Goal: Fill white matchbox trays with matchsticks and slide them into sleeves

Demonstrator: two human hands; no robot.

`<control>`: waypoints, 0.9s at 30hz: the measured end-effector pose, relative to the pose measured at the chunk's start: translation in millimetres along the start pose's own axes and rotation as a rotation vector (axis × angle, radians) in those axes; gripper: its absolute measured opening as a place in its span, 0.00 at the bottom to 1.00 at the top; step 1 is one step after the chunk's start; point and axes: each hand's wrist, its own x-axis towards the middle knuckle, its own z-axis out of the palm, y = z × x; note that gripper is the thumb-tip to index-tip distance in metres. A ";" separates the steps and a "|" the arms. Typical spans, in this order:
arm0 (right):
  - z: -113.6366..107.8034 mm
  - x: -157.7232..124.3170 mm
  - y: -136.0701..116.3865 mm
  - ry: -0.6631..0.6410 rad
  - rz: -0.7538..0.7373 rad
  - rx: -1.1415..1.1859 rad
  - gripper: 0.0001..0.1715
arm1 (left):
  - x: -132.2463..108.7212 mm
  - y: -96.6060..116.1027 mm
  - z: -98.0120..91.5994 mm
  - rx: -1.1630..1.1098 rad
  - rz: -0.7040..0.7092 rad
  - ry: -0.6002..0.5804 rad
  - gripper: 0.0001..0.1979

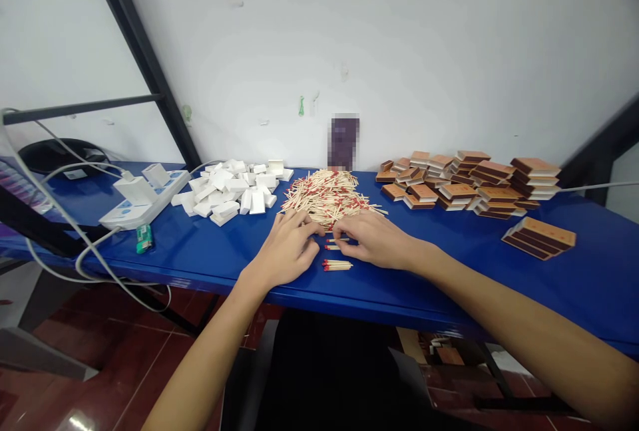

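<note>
Your small row of loose matches point(338, 265) lies on the blue table point(424, 285) near its front edge, between your two hands and a little closer to you than they are. Its long axis runs across the table, left to right, with the red heads at your left and the bare sticks pointing right; the sticks lie roughly parallel. Just beyond it, a few more matches point(330, 247) point the same way, their right ends partly covered by your right hand point(377, 241). That hand's thumb and forefinger are bent close together over them, but you cannot tell whether they pinch a stick. Your left hand point(287, 255) is loosely curled, palm down, thumb and forefinger toward the match heads; whether it holds anything is hard to make out. Both hands hide the near edge of the match heap point(329, 195), where sticks cross at all angles. Your forearms are cut off by the frame, and a pixelated patch point(344, 142) blurs whatever stands behind the heap.
</note>
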 end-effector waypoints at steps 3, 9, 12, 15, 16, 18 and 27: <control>-0.8 0.3 -2.9 -0.032 0.032 -0.006 0.08 | 0.2 0.0 0.5 0.003 -0.003 0.002 0.14; -4.9 -2.4 -1.9 -0.037 0.034 -0.022 0.10 | -0.2 -0.6 0.9 0.010 0.004 -0.013 0.16; -5.7 -3.4 -2.4 -0.029 0.049 -0.013 0.09 | -0.3 -1.1 1.1 0.012 0.006 -0.028 0.17; -6.7 -3.6 -3.5 -0.033 0.045 0.026 0.12 | -0.3 -0.5 0.2 0.007 0.004 -0.046 0.17; -7.2 -3.8 -4.0 -0.037 0.039 0.050 0.14 | -0.4 -0.1 -0.4 0.003 0.002 -0.051 0.17; -8.8 -4.2 -5.3 -0.051 0.033 0.095 0.16 | -0.5 0.9 -1.5 -0.005 -0.001 -0.060 0.17; -11.7 -6.2 -16.2 -0.091 -0.015 0.089 0.21 | -0.7 1.9 -3.3 -0.022 0.002 -0.064 0.17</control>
